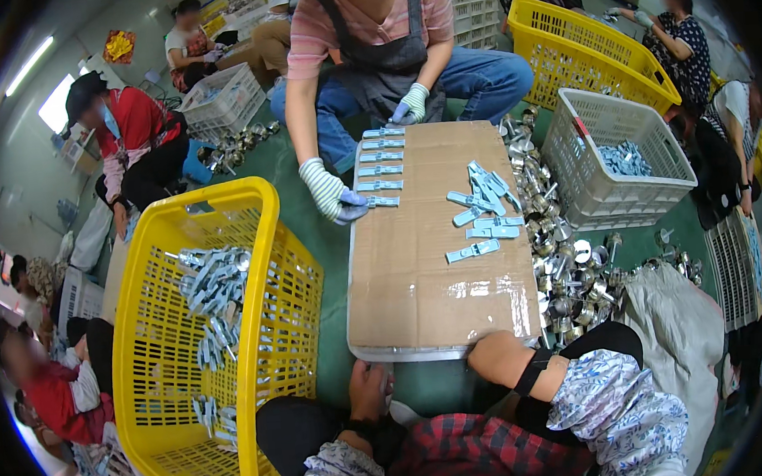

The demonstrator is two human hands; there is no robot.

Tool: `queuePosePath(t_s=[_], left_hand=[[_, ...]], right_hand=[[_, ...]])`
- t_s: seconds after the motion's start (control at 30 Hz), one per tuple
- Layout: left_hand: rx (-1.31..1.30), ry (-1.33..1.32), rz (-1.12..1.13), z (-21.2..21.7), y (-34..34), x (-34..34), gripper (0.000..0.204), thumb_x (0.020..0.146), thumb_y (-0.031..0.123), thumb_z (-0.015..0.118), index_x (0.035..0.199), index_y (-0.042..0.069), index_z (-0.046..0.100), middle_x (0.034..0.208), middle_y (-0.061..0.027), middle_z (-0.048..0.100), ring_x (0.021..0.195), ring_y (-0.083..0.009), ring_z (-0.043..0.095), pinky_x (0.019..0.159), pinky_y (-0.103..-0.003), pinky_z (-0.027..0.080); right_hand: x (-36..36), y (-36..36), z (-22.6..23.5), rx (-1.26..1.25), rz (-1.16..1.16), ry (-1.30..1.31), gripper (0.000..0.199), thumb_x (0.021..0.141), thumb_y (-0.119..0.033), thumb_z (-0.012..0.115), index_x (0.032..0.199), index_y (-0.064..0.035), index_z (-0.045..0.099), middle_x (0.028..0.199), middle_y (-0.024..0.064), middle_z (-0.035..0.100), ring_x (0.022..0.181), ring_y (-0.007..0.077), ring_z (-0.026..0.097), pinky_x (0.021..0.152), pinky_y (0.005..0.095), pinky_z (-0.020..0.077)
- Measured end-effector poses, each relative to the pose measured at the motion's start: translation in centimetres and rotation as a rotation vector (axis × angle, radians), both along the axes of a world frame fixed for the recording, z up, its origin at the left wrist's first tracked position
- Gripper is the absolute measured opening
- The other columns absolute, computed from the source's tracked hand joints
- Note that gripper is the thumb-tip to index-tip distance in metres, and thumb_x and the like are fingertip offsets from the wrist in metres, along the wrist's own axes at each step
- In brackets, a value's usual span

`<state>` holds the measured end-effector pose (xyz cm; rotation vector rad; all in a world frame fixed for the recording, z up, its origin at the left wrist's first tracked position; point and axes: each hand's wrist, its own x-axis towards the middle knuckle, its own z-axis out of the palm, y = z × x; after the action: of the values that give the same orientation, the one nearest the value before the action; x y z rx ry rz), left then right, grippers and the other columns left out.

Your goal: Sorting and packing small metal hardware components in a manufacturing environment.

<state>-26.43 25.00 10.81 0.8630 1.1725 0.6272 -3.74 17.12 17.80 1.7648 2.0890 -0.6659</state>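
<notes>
Both hands are gripping the near edge of a cardboard-covered board (pixel 440 269); left hand (pixel 369 391) is curled under it, right hand (pixel 501 353) pressing on top, fingers hidden; pale blue metal clips (pixel 483 201) are lying on it; a yellow basket (pixel 222 352) is sitting left; a white crate (pixel 612 158) right.

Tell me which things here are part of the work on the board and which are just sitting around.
In use:
cardboard-covered board
flat metal clips
row of clips
left hand
right hand

Lying about:
yellow basket
white crate
round metal parts
</notes>
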Motion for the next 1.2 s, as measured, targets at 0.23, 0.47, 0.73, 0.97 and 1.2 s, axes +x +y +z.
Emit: queuePosePath(t_s=[0.23,0.47,0.73,0.97,1.2], left_hand=[[-0.041,0.013,0.002,0.8,0.1,-0.1,0.02,0.08,0.013,0.047,0.098,0.005,0.048,0.067,-0.0061,0.052,0.051,-0.0109,0.046,0.043,-0.022,0.036],[0.006,0.016,-0.028,-1.5,-0.5,-1.1,0.021,0.081,0.011,0.047,0.1,0.003,0.049,0.078,-0.0071,0.055,0.058,-0.0128,0.053,0.046,-0.024,0.042],[-0.008,-0.03,-0.004,-1.2,0.1,-0.5,0.023,0.082,0.014,0.05,0.101,0.003,0.048,0.078,-0.0066,0.054,0.058,-0.0121,0.052,0.045,-0.023,0.042],[-0.022,-0.043,0.007,-1.6,0.0,-0.7,0.022,0.081,0.014,0.05,0.101,0.003,0.048,0.076,-0.0056,0.053,0.056,-0.0112,0.05,0.044,-0.022,0.04],[-0.018,-0.001,-0.009,-0.3,-0.2,-0.4,0.022,0.081,0.017,0.049,0.1,0.005,0.048,0.068,-0.0059,0.053,0.051,-0.0107,0.047,0.044,-0.023,0.038]], right_hand=[[-0.2,-0.4,0.2,0.049,0.024,-0.024,0.016,0.073,-0.009,0.052,0.077,-0.0072,0.067,0.08,0.0123,0.065,0.077,0.0271,0.063,0.064,0.0362,0.0498],[-0.3,-1.4,-0.9,0.145,0.008,0.022,0.016,0.072,-0.009,0.051,0.073,-0.006,0.066,0.077,0.0126,0.064,0.074,0.0275,0.063,0.062,0.0372,0.0501],[-0.2,-0.7,-0.2,0.158,0.026,-0.036,0.014,0.07,-0.01,0.052,0.069,-0.0074,0.066,0.072,0.0125,0.064,0.069,0.0267,0.063,0.058,0.0363,0.0496],[-0.3,-0.6,-0.5,0.144,0.017,-0.027,0.015,0.071,-0.01,0.052,0.068,-0.008,0.066,0.072,0.012,0.064,0.069,0.0262,0.063,0.058,0.0356,0.0494],[-0.3,-0.8,-0.3,0.139,0.01,-0.031,0.016,0.071,-0.01,0.051,0.07,-0.008,0.067,0.074,0.0117,0.064,0.07,0.0258,0.063,0.059,0.0354,0.0494]])
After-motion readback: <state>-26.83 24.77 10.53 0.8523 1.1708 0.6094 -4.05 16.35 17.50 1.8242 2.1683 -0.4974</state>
